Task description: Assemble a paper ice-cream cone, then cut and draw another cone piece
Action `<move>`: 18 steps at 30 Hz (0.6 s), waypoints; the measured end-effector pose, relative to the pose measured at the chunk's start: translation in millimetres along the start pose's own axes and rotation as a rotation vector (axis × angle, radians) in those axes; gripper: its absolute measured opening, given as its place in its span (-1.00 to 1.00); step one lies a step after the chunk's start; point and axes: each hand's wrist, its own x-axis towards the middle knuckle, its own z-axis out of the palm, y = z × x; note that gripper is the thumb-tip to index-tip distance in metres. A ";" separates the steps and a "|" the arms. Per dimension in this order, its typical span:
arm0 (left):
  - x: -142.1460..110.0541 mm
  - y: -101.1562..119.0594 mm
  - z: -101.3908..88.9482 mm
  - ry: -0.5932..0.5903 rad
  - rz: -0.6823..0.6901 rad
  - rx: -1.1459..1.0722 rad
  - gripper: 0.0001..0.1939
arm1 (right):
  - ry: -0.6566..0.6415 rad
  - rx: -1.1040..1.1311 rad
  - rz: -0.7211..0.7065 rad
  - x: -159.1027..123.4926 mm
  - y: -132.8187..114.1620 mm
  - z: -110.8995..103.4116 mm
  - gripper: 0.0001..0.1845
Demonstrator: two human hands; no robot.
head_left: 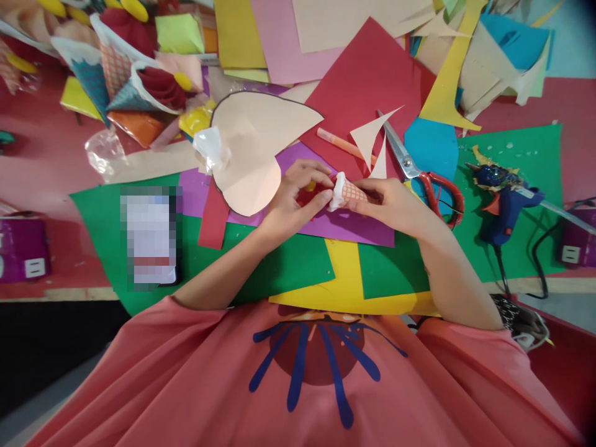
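Observation:
A small ice cream cone craft point(352, 194) with a waffle pattern and a white wavy rim lies sideways between my hands, above purple sheet point(372, 233). My right hand point(395, 202) pinches the cone's patterned body near its narrow end. At the white rim, the fingers of my left hand point(302, 192) are closed on the cone's wide end. Something dark red with a yellow bit shows behind those fingers, partly hidden. Left of my left hand lies a cream heart-shaped cutout point(254, 149) with a dark outline, a crumpled clear wrapper point(212, 149) on it.
Red-handled scissors point(412, 164) and an orange marker point(342, 144) lie beyond my hands. A blue glue gun point(505, 208) with a cable rests at the right. A phone point(151, 239) lies at the left. Larger cone crafts point(118, 68) and coloured sheets point(363, 81) fill the back.

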 end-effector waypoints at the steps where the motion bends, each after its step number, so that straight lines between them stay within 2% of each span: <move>1: -0.3 1.1 0.0 0.002 -0.007 0.010 -0.83 | -0.013 0.004 0.006 -0.1 -0.4 -0.3 -0.49; 7: -1.2 5.9 -0.1 -0.054 -0.032 0.056 -0.78 | -0.002 0.042 0.018 -1.3 -2.5 1.3 -0.41; 11: -1.3 5.6 0.8 -0.038 -0.014 0.041 -0.79 | 0.012 0.015 0.014 -1.7 -3.3 1.7 -0.36; 18: -1.0 8.6 0.6 -0.087 -0.019 0.018 -0.86 | 0.007 -0.004 -0.005 -1.6 -1.5 1.7 -0.39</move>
